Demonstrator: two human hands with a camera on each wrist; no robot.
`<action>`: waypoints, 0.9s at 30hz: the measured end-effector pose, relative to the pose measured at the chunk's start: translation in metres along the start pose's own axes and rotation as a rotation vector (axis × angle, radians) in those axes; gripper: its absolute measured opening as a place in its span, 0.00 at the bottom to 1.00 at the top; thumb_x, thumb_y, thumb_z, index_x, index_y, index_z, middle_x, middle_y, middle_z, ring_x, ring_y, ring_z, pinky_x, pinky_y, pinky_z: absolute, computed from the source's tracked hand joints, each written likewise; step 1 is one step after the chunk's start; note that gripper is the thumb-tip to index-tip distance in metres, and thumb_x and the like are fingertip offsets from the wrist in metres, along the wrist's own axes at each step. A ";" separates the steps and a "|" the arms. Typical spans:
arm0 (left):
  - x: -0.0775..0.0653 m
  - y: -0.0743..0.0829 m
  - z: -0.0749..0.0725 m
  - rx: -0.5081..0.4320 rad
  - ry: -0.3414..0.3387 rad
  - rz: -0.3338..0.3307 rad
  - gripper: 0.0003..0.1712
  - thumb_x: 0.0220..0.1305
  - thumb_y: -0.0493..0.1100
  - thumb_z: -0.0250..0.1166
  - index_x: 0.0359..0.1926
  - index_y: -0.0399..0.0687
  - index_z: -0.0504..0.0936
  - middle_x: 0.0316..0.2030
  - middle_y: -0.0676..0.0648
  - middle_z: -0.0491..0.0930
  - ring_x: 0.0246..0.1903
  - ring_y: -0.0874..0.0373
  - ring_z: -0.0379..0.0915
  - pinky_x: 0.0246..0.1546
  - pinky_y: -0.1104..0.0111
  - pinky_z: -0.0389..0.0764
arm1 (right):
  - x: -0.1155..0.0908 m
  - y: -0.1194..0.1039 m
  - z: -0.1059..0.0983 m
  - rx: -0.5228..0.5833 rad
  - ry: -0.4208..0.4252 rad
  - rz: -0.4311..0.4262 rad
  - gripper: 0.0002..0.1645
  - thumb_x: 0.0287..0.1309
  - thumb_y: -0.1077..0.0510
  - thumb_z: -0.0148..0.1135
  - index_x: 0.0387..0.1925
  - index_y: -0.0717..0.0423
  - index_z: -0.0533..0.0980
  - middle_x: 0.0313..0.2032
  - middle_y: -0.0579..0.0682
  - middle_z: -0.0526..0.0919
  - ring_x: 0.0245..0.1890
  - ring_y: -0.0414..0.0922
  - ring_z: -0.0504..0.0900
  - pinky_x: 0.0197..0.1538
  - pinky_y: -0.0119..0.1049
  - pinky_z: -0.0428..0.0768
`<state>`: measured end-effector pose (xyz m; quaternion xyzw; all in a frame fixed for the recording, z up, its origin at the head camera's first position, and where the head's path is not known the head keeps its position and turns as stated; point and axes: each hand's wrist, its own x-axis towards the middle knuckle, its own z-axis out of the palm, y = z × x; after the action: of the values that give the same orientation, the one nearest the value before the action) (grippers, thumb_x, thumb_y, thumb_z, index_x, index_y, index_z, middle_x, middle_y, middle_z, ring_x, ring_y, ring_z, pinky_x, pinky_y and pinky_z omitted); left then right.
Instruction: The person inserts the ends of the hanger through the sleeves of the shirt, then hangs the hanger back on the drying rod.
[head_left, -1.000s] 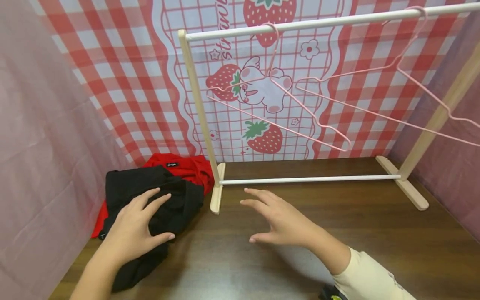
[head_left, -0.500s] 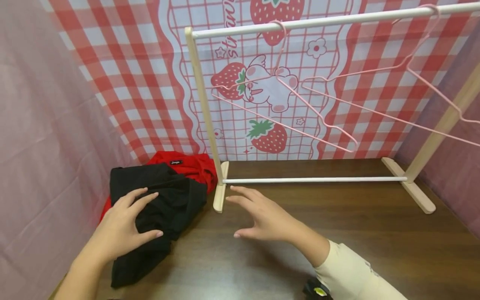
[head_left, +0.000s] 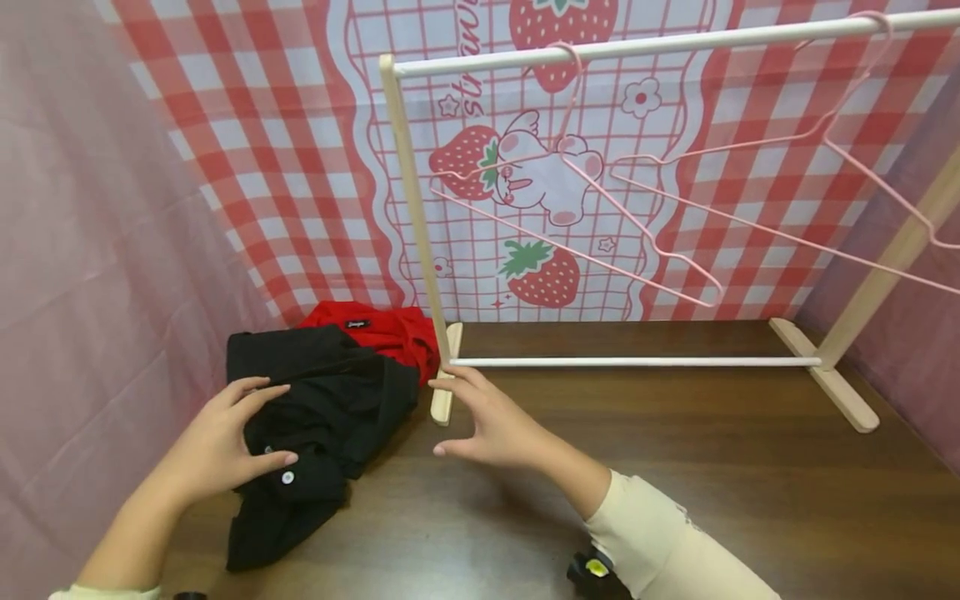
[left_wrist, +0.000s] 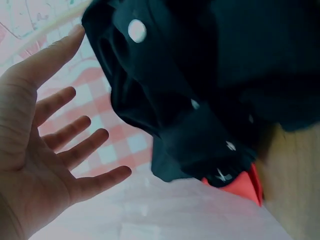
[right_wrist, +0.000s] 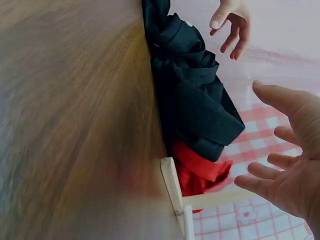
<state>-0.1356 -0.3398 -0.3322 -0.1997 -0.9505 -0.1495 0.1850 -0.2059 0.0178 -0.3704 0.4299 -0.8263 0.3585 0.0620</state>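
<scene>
A brown wooden table (head_left: 675, 475) spreads before you, backed by a red-and-white checked cloth (head_left: 255, 142) printed with strawberries and a cartoon animal. A pink curtain (head_left: 97, 292) hangs along the left edge. Your left hand (head_left: 210, 446) comes in from the lower left, grasping nothing, with its fingers spread and its thumb apart from them. It hovers beside and partly over a black shirt (head_left: 333, 404), which lies crumpled on the left of the table. White buttons show on the shirt, and the right wrist view shows a gap between it and your left hand. A red garment (head_left: 397, 333) lies partly under and behind the shirt, beside the left foot of a wooden rack (head_left: 417, 208). Your right hand (head_left: 498, 425) is also free of any hold, its fingers spread and pointing left; you cannot tell whether its fingertips touch the rack's foot. A cream sleeve (head_left: 660, 529) covers that forearm. Above, a pink hanger (head_left: 626, 221) hangs from the rack's white top bar (head_left: 697, 39), and farther right hangs a second hanger (head_left: 757, 222), cut off by the edge of the head view.
</scene>
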 end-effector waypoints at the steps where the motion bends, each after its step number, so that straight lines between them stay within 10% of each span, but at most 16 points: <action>1: -0.001 -0.004 0.000 -0.008 0.002 -0.005 0.46 0.33 0.50 0.84 0.57 0.40 0.77 0.54 0.31 0.70 0.49 0.34 0.71 0.46 0.39 0.72 | 0.002 0.000 0.002 0.018 0.001 0.016 0.46 0.46 0.52 0.78 0.66 0.56 0.67 0.69 0.56 0.62 0.67 0.52 0.64 0.63 0.50 0.69; 12: -0.004 -0.040 0.006 -0.057 0.018 -0.129 0.46 0.35 0.48 0.83 0.58 0.37 0.75 0.55 0.27 0.67 0.52 0.29 0.65 0.45 0.34 0.67 | 0.023 0.004 0.032 0.126 0.060 0.113 0.49 0.46 0.54 0.77 0.68 0.58 0.64 0.68 0.62 0.61 0.65 0.56 0.66 0.62 0.52 0.70; 21: 0.003 -0.072 0.010 -0.151 -0.149 -0.302 0.59 0.38 0.51 0.82 0.67 0.33 0.63 0.62 0.20 0.57 0.60 0.24 0.53 0.51 0.29 0.60 | 0.041 0.003 0.057 0.204 0.111 0.261 0.57 0.42 0.52 0.79 0.71 0.53 0.59 0.68 0.62 0.58 0.44 0.51 0.79 0.47 0.40 0.79; 27: 0.001 -0.084 0.013 -0.322 -0.250 -0.353 0.57 0.44 0.47 0.80 0.70 0.30 0.58 0.63 0.20 0.57 0.56 0.23 0.62 0.50 0.36 0.70 | 0.051 0.009 0.065 0.277 0.132 0.346 0.61 0.40 0.49 0.80 0.72 0.56 0.57 0.68 0.58 0.61 0.66 0.55 0.63 0.62 0.52 0.69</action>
<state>-0.1770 -0.4086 -0.3606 -0.0746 -0.9500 -0.3031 0.0030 -0.2311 -0.0546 -0.4023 0.2620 -0.8248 0.5010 -0.0062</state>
